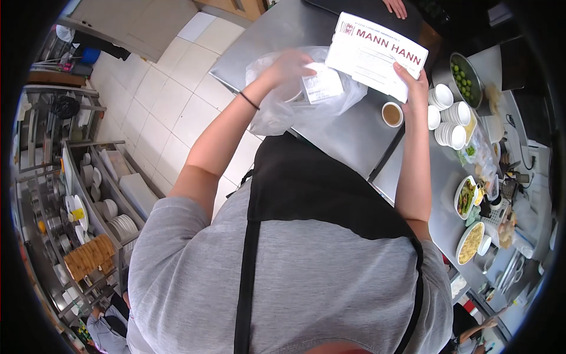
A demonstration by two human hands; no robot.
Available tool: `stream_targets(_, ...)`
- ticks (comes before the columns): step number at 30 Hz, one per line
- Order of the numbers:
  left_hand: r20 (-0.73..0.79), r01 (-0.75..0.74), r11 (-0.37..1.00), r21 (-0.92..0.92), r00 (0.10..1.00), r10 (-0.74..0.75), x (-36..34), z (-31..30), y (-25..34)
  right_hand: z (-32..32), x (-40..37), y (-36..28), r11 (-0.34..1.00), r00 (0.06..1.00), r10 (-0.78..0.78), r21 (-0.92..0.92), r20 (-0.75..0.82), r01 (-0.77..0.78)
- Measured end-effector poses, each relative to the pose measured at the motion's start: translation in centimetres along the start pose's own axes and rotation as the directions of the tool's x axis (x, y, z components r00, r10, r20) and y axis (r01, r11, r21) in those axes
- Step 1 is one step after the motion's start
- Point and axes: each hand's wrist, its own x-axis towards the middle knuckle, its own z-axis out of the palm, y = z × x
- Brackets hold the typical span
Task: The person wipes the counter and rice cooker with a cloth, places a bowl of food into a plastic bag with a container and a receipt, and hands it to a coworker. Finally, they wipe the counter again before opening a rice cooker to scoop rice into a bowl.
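Observation:
My right hand (414, 85) grips a thick white stack of printed paper (368, 66) by its near right corner, thumb on top. Red letters on it read "MANN HANN". At the left, my left hand (289, 66) is smeared by motion, its fingertips at the upper corner of a white receipt (322, 87). That receipt lies over a translucent plastic bag (265, 112), which has a round container partly visible inside. A small cup of brown sauce (392, 114) stands on the steel counter (348, 127), just below the paper stack.
Stacked white cups (451, 135) and a metal bowl of green limes (466, 79) stand on the right. Farther down are dishes of food (470, 242). Another person's hand (396, 7) rests at the top edge. Shelves with plates (122, 227) line the left.

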Motion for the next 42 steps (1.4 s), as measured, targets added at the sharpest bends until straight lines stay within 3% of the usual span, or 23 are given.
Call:
stream_targets(3, 0.05, -0.227, 0.919, 0.323, 0.974, 0.223, -4.2, 2.2, 2.2, 1.4, -0.1, -1.3, 0.981, 1.0, 0.03, 0.19, 0.002, -0.03)
stream_targets(5, 0.041, -0.364, 0.819, 0.443, 0.921, 0.387, -7.4, 4.4, 3.3, 3.3, -0.6, -1.9, 0.843, 0.958, 0.048, 0.503, 0.282, -0.19)
stream_targets(8, -0.011, -0.404, 0.804, 0.437, 0.891, 0.454, -10.1, 6.5, 3.4, 6.7, -4.2, -2.3, 0.677, 0.781, 0.478, 0.398, 0.402, -0.619)
stream_targets(9, -0.037, -0.407, 0.82, 0.403, 0.888, 0.459, -10.6, 6.9, 3.3, 7.0, -4.2, 1.6, 0.616, 0.744, 0.522, 0.419, 0.418, -0.667)
stream_targets(11, -0.056, -0.414, 0.81, 0.416, 0.877, 0.477, -11.5, 7.0, 3.0, 8.7, -6.7, 2.3, 0.514, 0.703, 0.464, 0.482, 0.539, -0.71)
stream_targets(13, -0.076, -0.417, 0.801, 0.429, 0.867, 0.492, -12.5, 6.2, 2.3, 8.9, -7.1, 4.1, 0.421, 0.535, 0.483, 0.352, 0.693, -0.836)
stream_targets(16, -0.108, -0.41, 0.668, 0.62, 0.799, 0.591, -14.1, 4.2, 2.3, 6.0, -4.5, 4.2, 0.554, 0.565, 0.48, 0.267, 0.672, -0.788)
stream_targets(18, -0.296, -0.03, 0.423, 0.906, 0.668, 0.682, -14.8, 2.6, 4.7, 3.8, -2.6, 3.5, 0.644, 0.588, 0.478, 0.195, 0.652, -0.74)
stream_targets(19, -0.298, -0.028, 0.422, 0.906, 0.667, 0.683, -14.6, 2.0, 3.9, 3.1, -2.0, 3.1, 0.72, 0.613, 0.474, 0.122, 0.632, -0.683)
stream_targets(20, -0.366, 0.112, 0.406, 0.907, 0.689, 0.626, -13.8, 1.0, 2.6, 2.8, -1.8, 2.4, 0.722, 0.612, 0.473, 0.12, 0.634, -0.682)
stream_targets(21, -0.437, 0.251, 0.377, 0.891, 0.697, 0.569, -13.2, -0.2, 1.7, 2.5, -2.0, 1.6, 0.767, 0.618, 0.507, 0.012, 0.601, -0.641)
stream_targets(22, -0.438, 0.254, 0.375, 0.891, 0.695, 0.57, -12.9, -1.6, 1.2, 2.6, -2.0, 1.1, 0.799, 0.629, 0.535, -0.096, 0.564, -0.594)
stream_targets(24, -0.542, 0.23, 0.833, 0.503, 0.835, 0.096, -12.5, -3.9, 1.0, 3.2, -1.8, 0.8, 0.803, 0.615, 0.541, -0.136, 0.573, -0.58)
stream_targets(25, -0.539, 0.227, 0.833, 0.505, 0.836, 0.099, -12.1, -4.3, 1.1, 3.5, -1.6, 0.7, 0.804, 0.602, 0.552, -0.178, 0.578, -0.567)
stream_targets(27, -0.568, -0.036, 0.98, 0.198, 0.81, 0.144, -11.6, -5.3, 4.0, 4.4, -0.8, 1.9, 0.804, 0.657, 0.57, -0.168, 0.493, -0.571)
stream_targets(31, -0.522, -0.177, 0.984, 0.008, 0.839, 0.155, -11.6, -5.6, 9.4, 7.5, 0.1, 2.3, 0.896, 0.796, 0.387, 0.012, 0.466, -0.443)
stream_targets(32, -0.452, -0.163, 0.982, -0.091, 0.886, 0.105, -11.9, -6.1, 10.3, 7.5, 0.6, 1.3, 0.878, 0.848, 0.336, -0.461, 0.409, -0.125)
stream_targets(33, -0.449, -0.169, 0.982, -0.089, 0.887, 0.112, -11.9, -6.8, 10.7, 7.3, 0.9, 0.4, 0.557, 0.886, 0.254, -0.808, 0.388, 0.194)
stream_targets(34, -0.397, -0.217, 0.918, -0.332, 0.915, 0.073, -11.8, -7.5, 10.9, 6.7, 0.4, -0.6, 0.36, 0.873, 0.108, -0.837, 0.476, 0.412)
stream_targets(35, -0.333, -0.238, 0.797, -0.556, 0.942, 0.049, -11.7, -8.3, 10.9, 6.0, 0.4, -1.2, 0.356, 0.876, 0.102, -0.84, 0.471, 0.41)
stream_targets(37, -0.308, -0.288, 0.73, -0.62, 0.945, 0.111, -11.0, -10.0, 10.9, 4.7, 0.5, -2.4, -0.378, 0.742, 0.183, -0.651, 0.645, 0.658)
stream_targets(41, -0.335, -0.345, 0.765, -0.543, 0.925, 0.179, -8.7, -12.3, 12.8, 8.1, -2.3, -11.8, -0.564, 0.761, 0.476, -0.511, 0.441, 0.649)
stream_targets(42, -0.387, -0.364, 0.811, -0.458, 0.903, 0.187, -7.9, -12.4, 13.4, 8.6, -2.8, -14.3, -0.579, 0.778, 0.452, -0.52, 0.436, 0.628)
